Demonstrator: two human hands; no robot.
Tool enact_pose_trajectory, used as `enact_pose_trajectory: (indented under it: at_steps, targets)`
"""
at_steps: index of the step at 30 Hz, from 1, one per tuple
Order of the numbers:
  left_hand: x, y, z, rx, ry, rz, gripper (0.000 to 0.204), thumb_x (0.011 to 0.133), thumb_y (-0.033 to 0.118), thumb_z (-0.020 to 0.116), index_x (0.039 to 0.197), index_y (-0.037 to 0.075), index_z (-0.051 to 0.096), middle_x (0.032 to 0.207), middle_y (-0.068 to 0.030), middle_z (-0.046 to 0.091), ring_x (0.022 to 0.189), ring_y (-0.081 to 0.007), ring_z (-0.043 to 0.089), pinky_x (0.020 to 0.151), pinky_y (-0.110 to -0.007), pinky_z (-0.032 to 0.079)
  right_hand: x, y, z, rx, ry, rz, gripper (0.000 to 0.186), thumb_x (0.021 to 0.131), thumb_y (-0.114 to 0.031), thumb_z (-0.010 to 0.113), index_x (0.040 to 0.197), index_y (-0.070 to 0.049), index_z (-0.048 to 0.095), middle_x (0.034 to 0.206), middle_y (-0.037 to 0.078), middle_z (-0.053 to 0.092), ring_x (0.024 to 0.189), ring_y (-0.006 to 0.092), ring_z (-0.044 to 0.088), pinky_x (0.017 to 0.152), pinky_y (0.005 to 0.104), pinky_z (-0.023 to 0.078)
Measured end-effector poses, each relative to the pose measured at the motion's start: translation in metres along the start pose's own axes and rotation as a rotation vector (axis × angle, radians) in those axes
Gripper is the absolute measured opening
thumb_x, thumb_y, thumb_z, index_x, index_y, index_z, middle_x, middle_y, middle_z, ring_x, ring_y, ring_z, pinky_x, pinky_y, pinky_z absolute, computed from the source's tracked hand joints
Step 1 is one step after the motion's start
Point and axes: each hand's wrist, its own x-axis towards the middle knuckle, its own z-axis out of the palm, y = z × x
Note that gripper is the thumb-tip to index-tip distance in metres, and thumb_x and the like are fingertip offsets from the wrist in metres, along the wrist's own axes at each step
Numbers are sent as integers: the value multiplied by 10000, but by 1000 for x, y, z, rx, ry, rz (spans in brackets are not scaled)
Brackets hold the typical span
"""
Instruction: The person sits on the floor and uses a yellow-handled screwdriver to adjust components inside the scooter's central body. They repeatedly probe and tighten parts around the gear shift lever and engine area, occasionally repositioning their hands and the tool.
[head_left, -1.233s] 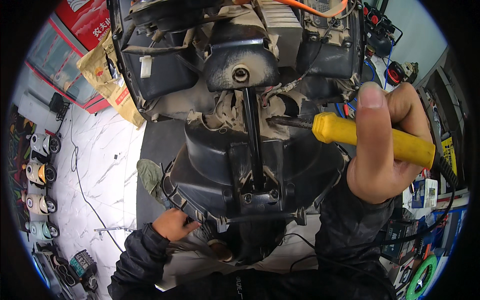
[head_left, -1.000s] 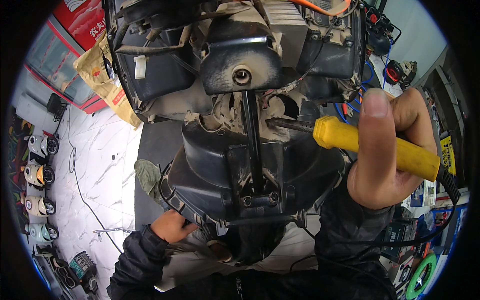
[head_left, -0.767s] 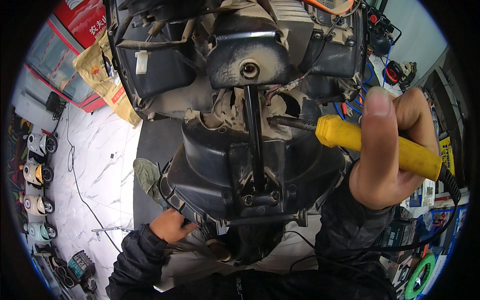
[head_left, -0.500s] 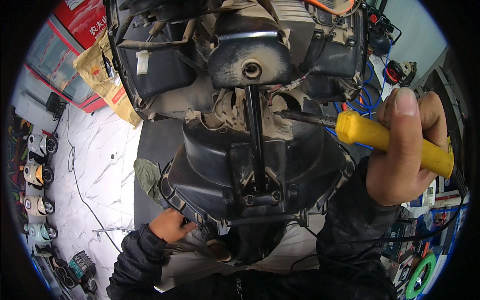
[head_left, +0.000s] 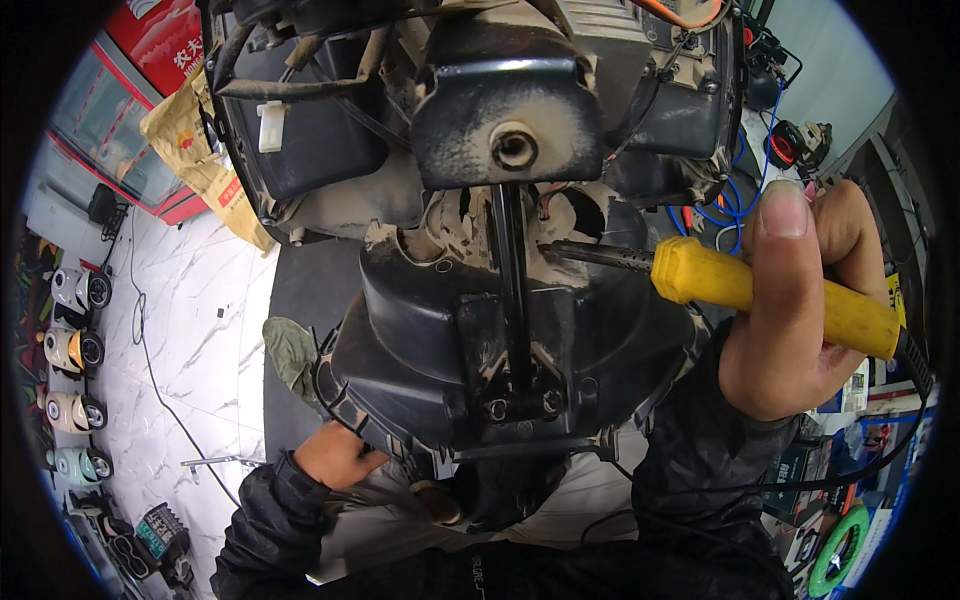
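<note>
In my right hand (head_left: 805,305) is a yellow-handled soldering iron (head_left: 720,277), its fingers and thumb closed round the handle. The dark metal tip points left, over the dusty upper part of a black plastic body panel (head_left: 410,320), just right of a black rod (head_left: 510,290). Whether the tip touches the plastic I cannot tell. My left hand (head_left: 340,455) is low at the panel's left lower edge, curled, with its fingertips hidden. Beyond the panel is a dusty black housing (head_left: 515,130) with a round hole, belonging to a partly stripped vehicle.
Wires (head_left: 300,88) and a white connector (head_left: 271,127) hang at the vehicle's upper left. A brown paper bag (head_left: 205,165) and a red-framed glass cooler (head_left: 120,110) stand at left. Blue hose (head_left: 738,205) lies at right. The iron's black cord (head_left: 840,482) runs past my right forearm.
The soldering iron and my right hand have shifted slightly left and down, bringing the tip nearer the black rod. The housing appears a little lower in view. My left hand stays about where it was.
</note>
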Motion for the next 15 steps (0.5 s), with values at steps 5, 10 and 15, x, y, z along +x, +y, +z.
enact_pose_trajectory:
  at_steps: [5, 10, 15]
  targets:
    - [2, -4, 4, -14, 74, 107, 457, 925, 221, 830, 1331, 61, 696, 1325, -217, 707, 1180, -452, 680, 979, -467, 571, 0, -1, 1, -7, 12, -3, 487, 975, -185, 775, 691, -131, 384, 652, -45, 354, 590, 57, 318, 565, 276, 265]
    - [2, -9, 5, 10, 64, 112, 473, 924, 215, 829, 1346, 56, 688, 1311, -218, 710, 1180, -452, 676, 986, -469, 569, 1, 0, 2, -16, 23, -15, 478, 974, -174, 774, 693, -131, 390, 658, -49, 346, 591, 56, 313, 566, 274, 265]
    - [2, -15, 7, 30, 87, 100, 510, 908, 219, 798, 1366, 32, 672, 1310, -252, 710, 1164, -475, 682, 967, -494, 575, -2, 2, 3, 155, 98, 50, 446, 975, -164, 764, 696, -122, 419, 662, -25, 422, 596, 71, 361, 592, 273, 304]
